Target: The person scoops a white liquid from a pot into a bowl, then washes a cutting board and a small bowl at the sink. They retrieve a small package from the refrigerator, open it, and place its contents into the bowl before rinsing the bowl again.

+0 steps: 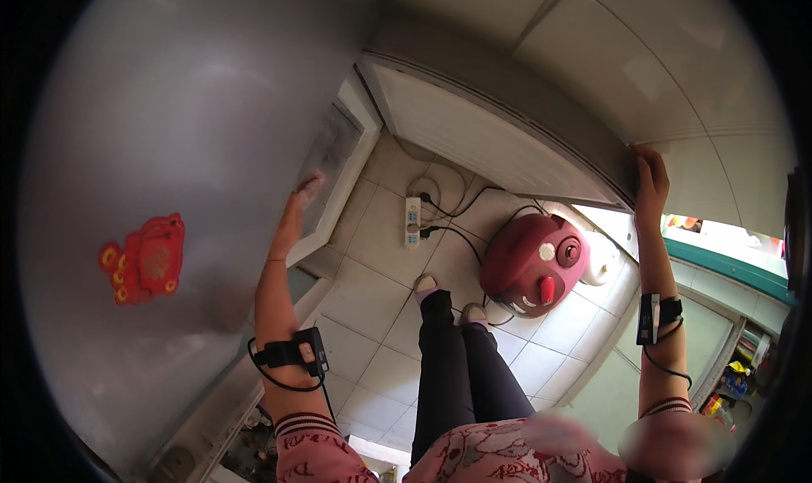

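Note:
My left hand (pixel 309 190) is inside the white-framed opening (pixel 364 128) of what looks like a refrigerator or freezer. Something pale and pinkish shows at its fingers; whether it is held cannot be told. My right hand (pixel 651 177) is curled on the outer end of the open door (pixel 495 134), whose ribbed white inner side faces the floor area before me. A large grey, glossy panel (pixel 209 134) fills the left of the view, close to my left forearm. It bears a red decoration with gold marks (pixel 149 260).
On the tiled floor lie a white power strip (pixel 413 223) with plugged-in black cords and a maroon kitchen appliance (pixel 536 264), beside a rounded white object (pixel 600 259). My feet stand near them. At the right are a green-edged counter (pixel 729 267) and a shelf holding packages (pixel 736 378).

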`<state>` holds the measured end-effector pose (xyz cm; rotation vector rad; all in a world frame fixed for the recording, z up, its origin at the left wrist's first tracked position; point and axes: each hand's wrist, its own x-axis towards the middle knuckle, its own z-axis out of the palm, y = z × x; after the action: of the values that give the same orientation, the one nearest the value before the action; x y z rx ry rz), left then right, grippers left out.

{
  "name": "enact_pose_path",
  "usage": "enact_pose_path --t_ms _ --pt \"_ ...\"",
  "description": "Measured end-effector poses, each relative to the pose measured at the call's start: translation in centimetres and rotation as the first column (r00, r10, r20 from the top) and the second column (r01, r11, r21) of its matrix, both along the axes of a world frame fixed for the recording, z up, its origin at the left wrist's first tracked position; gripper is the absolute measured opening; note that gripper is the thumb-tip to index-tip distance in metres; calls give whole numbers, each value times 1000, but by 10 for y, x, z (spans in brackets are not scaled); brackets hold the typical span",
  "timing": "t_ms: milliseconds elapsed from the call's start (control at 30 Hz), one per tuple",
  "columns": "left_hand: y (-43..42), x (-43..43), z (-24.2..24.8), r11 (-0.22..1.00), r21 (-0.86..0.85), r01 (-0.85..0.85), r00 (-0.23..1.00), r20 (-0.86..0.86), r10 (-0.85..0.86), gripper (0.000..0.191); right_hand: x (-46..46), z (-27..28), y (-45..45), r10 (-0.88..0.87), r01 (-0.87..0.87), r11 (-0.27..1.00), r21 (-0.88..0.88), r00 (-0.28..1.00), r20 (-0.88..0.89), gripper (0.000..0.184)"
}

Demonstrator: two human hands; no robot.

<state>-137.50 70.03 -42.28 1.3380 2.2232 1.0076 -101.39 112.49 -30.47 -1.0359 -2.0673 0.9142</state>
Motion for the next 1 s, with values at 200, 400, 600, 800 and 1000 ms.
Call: enact_pose_path --t_ms 200,400,600,800,1000 --pt "15 0 -10 967 255 -14 973 228 -46 6 4 -5 4 -60 59 998 9 991 122 18" --pt "19 19 23 989 -81 -126 923 -376 86 11 15 -11 -15 -41 42 999 3 967 252 21" --pt "-1 86 61 994 105 -27 786 -612 86 7 31 0 -115 -49 46 999 18 922 383 36" --pt "-25 128 71 1000 10 -8 862 -507 12 10 0 16 -146 -49 20 962 271 994 101 40" --pt "-122 197 73 988 -78 -135 917 -388 94 7 -116 -40 -254 332 -370 907 -199 921 -202 44"
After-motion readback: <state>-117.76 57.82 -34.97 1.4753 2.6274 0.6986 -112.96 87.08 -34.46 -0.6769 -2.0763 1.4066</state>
